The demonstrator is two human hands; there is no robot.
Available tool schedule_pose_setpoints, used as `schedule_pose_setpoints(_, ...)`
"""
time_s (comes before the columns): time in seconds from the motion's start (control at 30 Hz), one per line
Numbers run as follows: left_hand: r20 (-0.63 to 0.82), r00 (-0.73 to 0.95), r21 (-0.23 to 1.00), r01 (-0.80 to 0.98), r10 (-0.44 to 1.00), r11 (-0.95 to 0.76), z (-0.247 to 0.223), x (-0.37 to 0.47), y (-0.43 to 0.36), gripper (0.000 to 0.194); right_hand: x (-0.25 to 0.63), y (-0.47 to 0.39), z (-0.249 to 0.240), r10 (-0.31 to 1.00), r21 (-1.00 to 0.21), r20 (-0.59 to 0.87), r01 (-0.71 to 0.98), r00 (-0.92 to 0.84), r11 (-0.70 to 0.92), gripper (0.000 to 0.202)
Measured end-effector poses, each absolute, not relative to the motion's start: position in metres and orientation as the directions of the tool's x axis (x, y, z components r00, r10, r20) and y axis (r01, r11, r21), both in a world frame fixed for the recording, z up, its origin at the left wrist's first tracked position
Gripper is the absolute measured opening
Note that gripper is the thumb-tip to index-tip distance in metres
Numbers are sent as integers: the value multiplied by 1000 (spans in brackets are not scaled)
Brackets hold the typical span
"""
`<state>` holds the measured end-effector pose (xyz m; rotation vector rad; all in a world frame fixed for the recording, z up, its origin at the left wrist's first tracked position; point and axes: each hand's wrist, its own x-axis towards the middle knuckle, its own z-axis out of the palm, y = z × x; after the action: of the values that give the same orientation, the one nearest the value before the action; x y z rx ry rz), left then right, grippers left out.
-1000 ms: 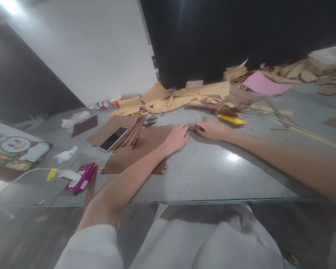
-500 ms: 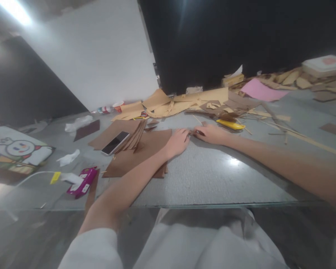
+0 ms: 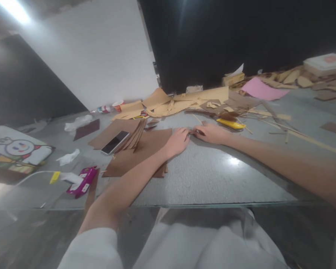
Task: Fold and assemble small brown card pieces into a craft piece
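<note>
My left hand (image 3: 179, 142) and my right hand (image 3: 208, 132) rest on the table with their fingertips almost meeting. Both sets of fingers are closed around a small brownish piece in the gap, too tiny and blurred to name. Beneath my left forearm lie brown sheets (image 3: 145, 157), stacked loosely. A fanned pile of similar brown sheets (image 3: 126, 129) overlaps them, and a phone (image 3: 115, 142) lies on that pile. Just beyond my right hand is a yellow-handled tool (image 3: 231, 124), perhaps a utility knife, next to brown scraps.
Tan and brown offcuts (image 3: 184, 102) spread along the back of the table, with a pink sheet (image 3: 263, 89) and a white box (image 3: 324, 65) farther right. At left are a purple tissue pack (image 3: 84, 181) and crumpled tissue (image 3: 68, 157). The glass table edge (image 3: 201, 204) runs near my lap.
</note>
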<state>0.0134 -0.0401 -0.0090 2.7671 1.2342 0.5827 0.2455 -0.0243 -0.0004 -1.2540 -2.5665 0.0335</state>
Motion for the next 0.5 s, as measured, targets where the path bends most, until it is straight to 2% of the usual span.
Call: schedule_pose_setpoints(0.5,325,612,210,697,721,-686,-11,12,-39,31,246,-20,-4,786,-162,211,772,-581,615,33)
